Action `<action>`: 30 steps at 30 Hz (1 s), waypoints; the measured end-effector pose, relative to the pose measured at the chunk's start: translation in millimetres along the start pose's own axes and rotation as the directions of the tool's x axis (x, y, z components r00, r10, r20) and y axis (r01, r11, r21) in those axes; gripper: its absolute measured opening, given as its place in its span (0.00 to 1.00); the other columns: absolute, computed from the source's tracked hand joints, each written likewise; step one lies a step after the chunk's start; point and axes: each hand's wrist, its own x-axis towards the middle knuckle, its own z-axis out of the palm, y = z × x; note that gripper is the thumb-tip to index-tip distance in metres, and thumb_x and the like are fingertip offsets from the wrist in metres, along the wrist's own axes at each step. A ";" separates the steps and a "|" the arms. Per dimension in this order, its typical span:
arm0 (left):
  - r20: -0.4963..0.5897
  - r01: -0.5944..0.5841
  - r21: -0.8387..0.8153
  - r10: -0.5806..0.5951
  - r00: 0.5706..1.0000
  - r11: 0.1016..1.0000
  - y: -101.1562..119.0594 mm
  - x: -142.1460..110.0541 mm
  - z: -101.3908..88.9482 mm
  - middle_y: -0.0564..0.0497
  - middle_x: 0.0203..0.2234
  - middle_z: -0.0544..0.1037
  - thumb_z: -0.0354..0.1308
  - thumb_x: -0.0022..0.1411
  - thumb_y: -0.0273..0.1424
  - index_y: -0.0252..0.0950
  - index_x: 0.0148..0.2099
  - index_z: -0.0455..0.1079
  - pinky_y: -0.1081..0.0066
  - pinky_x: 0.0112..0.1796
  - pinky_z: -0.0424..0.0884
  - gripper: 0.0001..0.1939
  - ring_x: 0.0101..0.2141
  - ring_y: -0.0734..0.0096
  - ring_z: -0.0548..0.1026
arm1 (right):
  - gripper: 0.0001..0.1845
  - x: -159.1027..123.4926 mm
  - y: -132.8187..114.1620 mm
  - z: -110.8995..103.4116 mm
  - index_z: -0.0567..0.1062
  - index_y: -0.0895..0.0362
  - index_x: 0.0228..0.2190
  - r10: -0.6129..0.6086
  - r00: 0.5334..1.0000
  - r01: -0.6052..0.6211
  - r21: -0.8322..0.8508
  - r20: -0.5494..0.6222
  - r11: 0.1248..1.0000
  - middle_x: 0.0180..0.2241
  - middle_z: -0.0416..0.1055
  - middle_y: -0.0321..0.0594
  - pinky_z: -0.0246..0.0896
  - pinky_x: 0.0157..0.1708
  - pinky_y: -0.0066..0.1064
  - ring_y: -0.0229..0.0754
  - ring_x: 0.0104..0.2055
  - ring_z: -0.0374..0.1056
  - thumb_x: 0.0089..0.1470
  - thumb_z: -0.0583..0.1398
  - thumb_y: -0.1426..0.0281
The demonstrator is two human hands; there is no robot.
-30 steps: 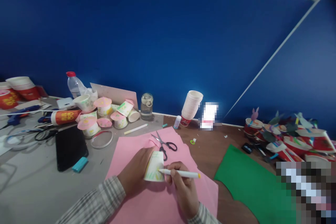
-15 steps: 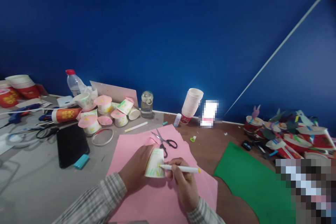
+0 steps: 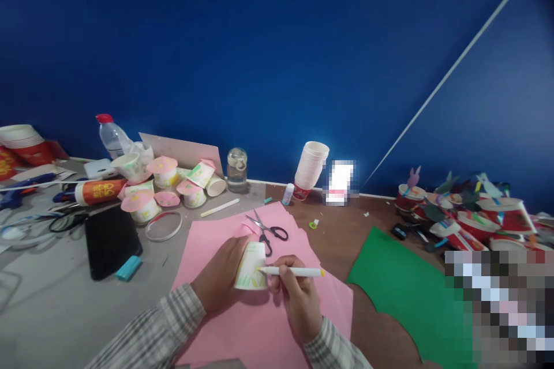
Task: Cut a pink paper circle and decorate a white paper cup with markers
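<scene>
My left hand [image 3: 221,270] is closed around the left side of a white paper cup [image 3: 251,265], which is upside down, its wide rim toward me. Green and yellow strokes mark the cup's side. Between the fingers of my right hand [image 3: 296,294] is a white marker [image 3: 298,271] with a yellow end; its tip meets the cup's side. Pink paper sheets [image 3: 208,242] lie beneath both hands. Just beyond the cup, scissors [image 3: 269,230] with black handles rest on the pink paper, blades apart.
Decorated cups [image 3: 141,204] with pink tops cluster at the left, near a black phone-like slab [image 3: 111,242] and a teal block [image 3: 129,268]. A stack of paper cups [image 3: 311,167] and a glue stick [image 3: 288,194] stand behind. Green paper [image 3: 389,282] and red cup crafts [image 3: 476,222] occupy the right.
The view has shifted slightly, so everything sits a little further left and higher. The marker tip stays at the cup's side, and both hands keep their hold.
</scene>
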 end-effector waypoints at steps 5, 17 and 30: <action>0.005 0.001 -0.002 -0.001 1.000 1.000 0.3 0.3 -0.6 0.43 0.44 0.72 0.59 0.52 0.34 0.41 0.58 0.46 0.52 0.43 0.72 0.34 0.43 0.52 0.70 | 0.10 1.1 -1.2 0.1 0.74 0.56 0.23 -0.009 1.000 0.010 0.019 -0.013 1.000 0.12 0.68 0.32 0.54 0.08 0.22 0.37 0.13 0.59 0.43 0.62 0.61; 0.017 -0.025 0.028 0.025 1.000 0.999 5.0 2.6 -4.0 0.42 0.45 0.71 0.58 0.53 0.37 0.41 0.56 0.48 0.53 0.43 0.72 0.32 0.44 0.52 0.69 | 0.12 1.0 -1.9 1.3 0.73 0.56 0.22 0.050 0.999 -0.049 0.082 -0.013 0.995 0.10 0.68 0.32 0.52 0.06 0.20 0.36 0.12 0.58 0.41 0.63 0.60; -0.002 -0.024 0.025 0.024 1.000 0.999 5.6 3.7 -3.5 0.43 0.44 0.71 0.58 0.53 0.36 0.42 0.55 0.49 0.53 0.41 0.72 0.30 0.43 0.51 0.70 | 0.10 0.3 1.1 2.3 0.73 0.56 0.24 0.023 0.999 -0.025 0.072 0.029 0.997 0.12 0.68 0.32 0.52 0.07 0.20 0.36 0.13 0.59 0.44 0.61 0.62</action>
